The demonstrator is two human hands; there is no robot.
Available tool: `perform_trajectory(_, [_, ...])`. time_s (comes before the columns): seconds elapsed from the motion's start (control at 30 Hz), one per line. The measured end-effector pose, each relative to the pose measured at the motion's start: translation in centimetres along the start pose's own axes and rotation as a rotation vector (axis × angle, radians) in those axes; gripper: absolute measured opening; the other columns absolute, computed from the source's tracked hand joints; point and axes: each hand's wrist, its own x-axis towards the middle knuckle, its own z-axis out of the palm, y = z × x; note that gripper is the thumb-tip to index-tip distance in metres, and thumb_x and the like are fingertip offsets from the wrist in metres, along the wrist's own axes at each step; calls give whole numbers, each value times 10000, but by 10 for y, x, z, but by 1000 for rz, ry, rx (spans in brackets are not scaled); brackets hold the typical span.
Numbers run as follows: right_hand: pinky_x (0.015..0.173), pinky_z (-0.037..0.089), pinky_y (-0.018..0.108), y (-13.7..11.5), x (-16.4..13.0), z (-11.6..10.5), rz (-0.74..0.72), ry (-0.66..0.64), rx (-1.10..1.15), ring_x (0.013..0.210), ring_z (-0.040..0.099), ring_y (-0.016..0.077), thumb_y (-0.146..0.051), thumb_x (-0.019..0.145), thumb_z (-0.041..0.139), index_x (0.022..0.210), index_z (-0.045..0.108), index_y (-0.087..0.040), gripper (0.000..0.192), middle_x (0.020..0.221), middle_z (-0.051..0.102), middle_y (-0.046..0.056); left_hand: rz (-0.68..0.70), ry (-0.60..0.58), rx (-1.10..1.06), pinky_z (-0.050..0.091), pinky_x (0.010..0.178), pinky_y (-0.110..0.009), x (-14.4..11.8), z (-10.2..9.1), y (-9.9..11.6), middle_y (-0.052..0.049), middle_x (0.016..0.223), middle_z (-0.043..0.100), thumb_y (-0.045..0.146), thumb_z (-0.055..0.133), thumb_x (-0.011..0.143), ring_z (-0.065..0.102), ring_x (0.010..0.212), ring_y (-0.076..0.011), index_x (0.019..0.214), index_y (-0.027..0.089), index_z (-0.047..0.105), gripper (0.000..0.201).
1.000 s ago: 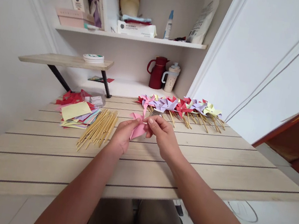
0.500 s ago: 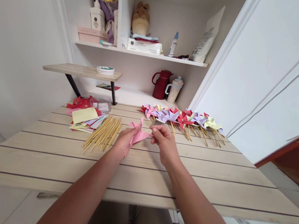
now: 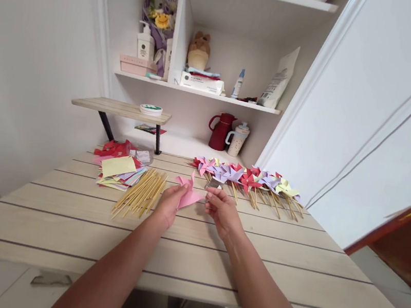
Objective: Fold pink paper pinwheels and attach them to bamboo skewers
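Note:
A pink paper pinwheel (image 3: 190,197) with folded blades is pinched between the thumb and fingers of my left hand (image 3: 171,203), above the middle of the table. Close to the pinwheel's right-hand tip, my right hand (image 3: 222,210) has its thumb and fingers pressed together. Whatever those fingertips may hold is too small to make out. Just behind them lies a small clear box (image 3: 215,183), partly covered by the hand. A pile of thin wooden sticks (image 3: 140,193) lies to the left of my left hand.
Finished pinwheels on sticks (image 3: 250,181) lie in a row at the back right. Coloured paper sheets (image 3: 117,166) and red paper pieces (image 3: 114,149) are stacked at the left. Behind stand a small raised shelf (image 3: 119,108), a red jug (image 3: 221,131) and a cup (image 3: 237,141).
The head view has tilted upward, so more shelving shows and the table sits lower in the picture. My left hand keeps hold of the pinwheel; my right hand stays near its tip.

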Motion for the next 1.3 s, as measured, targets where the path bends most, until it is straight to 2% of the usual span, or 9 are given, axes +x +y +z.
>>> perform_trajectory(0.13, [475, 447, 217, 3, -2, 7, 16, -85, 27, 486, 539, 87, -309, 597, 880, 819, 681, -173, 327, 634, 619, -29, 38, -22, 115, 415, 623, -261, -2, 0, -2, -50, 730, 709, 440, 837, 630, 591, 639, -156, 766, 132, 736, 352])
perform_trajectory(0.33, [489, 463, 236, 3, -2, 6, 37, -148, 89, 478, 528, 97, -360, 709, 789, 875, 696, -182, 261, 644, 636, -6, 99, -41, 285, 310, 562, -251, -7, 3, -3, 11, 579, 576, 421, 807, 650, 479, 564, -134, 611, 150, 666, 308])
perform_trajectory(0.47, [522, 479, 222, 2, -2, 4, 28, -130, 107, 520, 543, 87, -290, 698, 793, 946, 688, -200, 284, 704, 646, -17, 106, -77, 361, 258, 533, -252, -9, 5, -4, 33, 531, 502, 393, 801, 646, 419, 528, -122, 553, 165, 619, 307])
perform_trajectory(0.57, [517, 471, 211, 3, 0, 3, -8, -59, 80, 576, 577, 95, -222, 627, 827, 1013, 654, -237, 423, 752, 645, -41, 106, -90, 388, 233, 525, -256, -9, 6, -4, 42, 504, 457, 380, 785, 660, 385, 508, -116, 527, 171, 592, 314])
perform_trajectory(0.7, [557, 492, 227, 5, 3, 0, -27, -23, 32, 617, 613, 112, -221, 571, 852, 946, 616, -236, 444, 722, 636, -52, 104, -81, 369, 267, 548, -255, -9, 5, -1, 25, 557, 526, 395, 770, 669, 428, 540, -126, 594, 160, 635, 281])
perform_trajectory(0.9, [522, 527, 279, 8, -4, 5, 80, -207, -67, 526, 585, 127, -235, 577, 839, 751, 617, -176, 289, 617, 638, -8, 82, -57, 284, 290, 544, -246, -7, 3, 0, 15, 556, 550, 427, 778, 659, 445, 537, -115, 596, 153, 633, 316])
perform_trajectory(1.0, [488, 523, 265, 10, -7, 9, 96, -231, -112, 503, 579, 119, -232, 597, 809, 711, 613, -173, 235, 614, 625, -11, 64, -33, 229, 328, 553, -242, -6, 2, -1, -2, 576, 595, 426, 785, 652, 487, 550, -118, 618, 143, 656, 313])
perform_trajectory(1.13, [447, 481, 208, 10, -5, 8, 57, -128, -135, 535, 603, 109, -231, 660, 760, 821, 633, -203, 207, 678, 602, -29, 34, 25, 142, 400, 589, -254, -2, 1, -1, -34, 664, 682, 435, 813, 619, 573, 596, -144, 691, 139, 692, 328])
perform_trajectory(1.3, [462, 481, 217, 5, -1, 3, 25, -35, -131, 587, 631, 120, -184, 647, 760, 967, 625, -242, 353, 813, 642, -11, 10, 76, 57, 450, 608, -275, 4, -2, -2, -54, 710, 716, 457, 833, 585, 622, 626, -168, 780, 138, 719, 391])
